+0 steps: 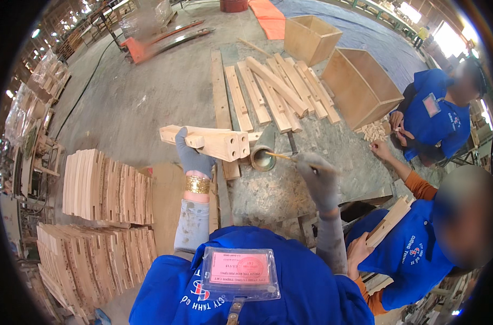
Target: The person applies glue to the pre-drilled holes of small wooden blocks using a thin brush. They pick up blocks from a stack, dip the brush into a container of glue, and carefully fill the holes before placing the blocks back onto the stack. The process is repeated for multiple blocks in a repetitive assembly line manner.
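My left hand (196, 158), in a grey glove, is wrapped round a pair of light wooden bars (220, 145) held side by side. Their near ends show round drilled holes. Gloved as well, my right hand (318, 181) is closed on a thin wooden stick (279, 156), whose far end reaches into the mouth of a metal cup (263, 159). The cup stands on the worktable (268, 195), just right of the bars' drilled ends. What the cup contains is hard to make out.
Several wooden bars (279, 92) lie across the table's far part, near two plywood boxes (360, 86). Small wooden dowels (375, 128) are heaped at right, beside two co-workers in blue. Stacked wooden parts (108, 187) stand at left. An orange pallet jack (143, 49) is farther back.
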{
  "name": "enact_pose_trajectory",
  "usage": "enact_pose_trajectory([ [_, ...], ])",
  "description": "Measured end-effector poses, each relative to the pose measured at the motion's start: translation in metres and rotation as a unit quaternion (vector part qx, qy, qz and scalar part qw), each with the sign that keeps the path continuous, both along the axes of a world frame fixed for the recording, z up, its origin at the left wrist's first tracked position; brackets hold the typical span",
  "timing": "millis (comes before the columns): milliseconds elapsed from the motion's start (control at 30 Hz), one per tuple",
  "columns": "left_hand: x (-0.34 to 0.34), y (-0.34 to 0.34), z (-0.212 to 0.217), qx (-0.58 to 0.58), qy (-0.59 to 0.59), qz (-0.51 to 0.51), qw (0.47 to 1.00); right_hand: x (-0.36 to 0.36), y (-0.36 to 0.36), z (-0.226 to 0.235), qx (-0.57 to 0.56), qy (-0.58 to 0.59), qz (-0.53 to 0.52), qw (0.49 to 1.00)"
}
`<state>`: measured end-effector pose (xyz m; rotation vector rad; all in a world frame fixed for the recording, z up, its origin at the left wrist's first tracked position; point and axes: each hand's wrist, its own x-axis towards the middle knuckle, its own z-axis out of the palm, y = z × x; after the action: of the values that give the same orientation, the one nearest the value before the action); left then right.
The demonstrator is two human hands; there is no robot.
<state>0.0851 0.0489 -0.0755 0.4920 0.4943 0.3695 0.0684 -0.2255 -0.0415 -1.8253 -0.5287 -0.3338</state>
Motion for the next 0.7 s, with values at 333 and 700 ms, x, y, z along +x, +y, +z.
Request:
enact_pose_trajectory([
  [333,-0.015,0.004,0.008,0.040,0.015,0.034,0.998,0.044,0.031,-0.138,-0.307,0.073,-0.101,0.944],
  [700,-0.022,0.006,0.007,0.041,0.022,0.040,0.998,0.033,0.021,-0.131,-0.108,0.129,-0.026,0.985],
])
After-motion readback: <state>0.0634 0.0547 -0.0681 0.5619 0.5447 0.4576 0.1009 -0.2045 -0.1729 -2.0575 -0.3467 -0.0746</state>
